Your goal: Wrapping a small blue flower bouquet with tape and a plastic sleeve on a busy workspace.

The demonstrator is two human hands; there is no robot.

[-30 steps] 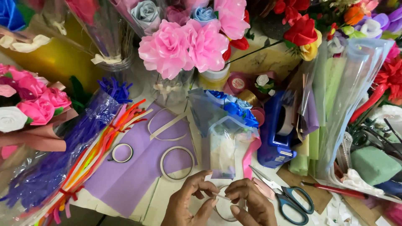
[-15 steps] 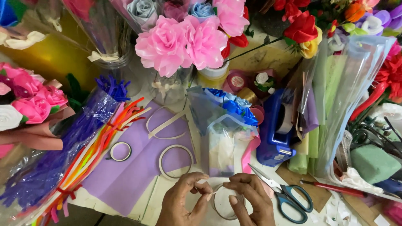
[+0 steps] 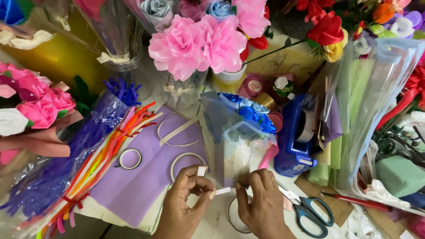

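Note:
My left hand (image 3: 183, 199) and my right hand (image 3: 261, 201) are low in the middle of the head view, pinching the two ends of a short white strip of tape (image 3: 222, 190) stretched between them. A small white piece (image 3: 202, 171) sticks up from my left fingers. Under my right hand lies a tape ring (image 3: 233, 217). Just behind the hands stands a clear bag of blue flowers (image 3: 241, 128) on the work surface.
Purple paper sheet (image 3: 146, 172) with tape rings (image 3: 129, 158) on it, bundled pipe cleaners (image 3: 84, 172) at left, blue tape dispenser (image 3: 296, 137), teal scissors (image 3: 310, 211) at right, green foam block (image 3: 400, 175), pink paper roses (image 3: 199, 42) behind.
My hands have drawn apart and risen slightly, pulling the white strip out straight between them. My right hand has lifted off the tape ring on the table.

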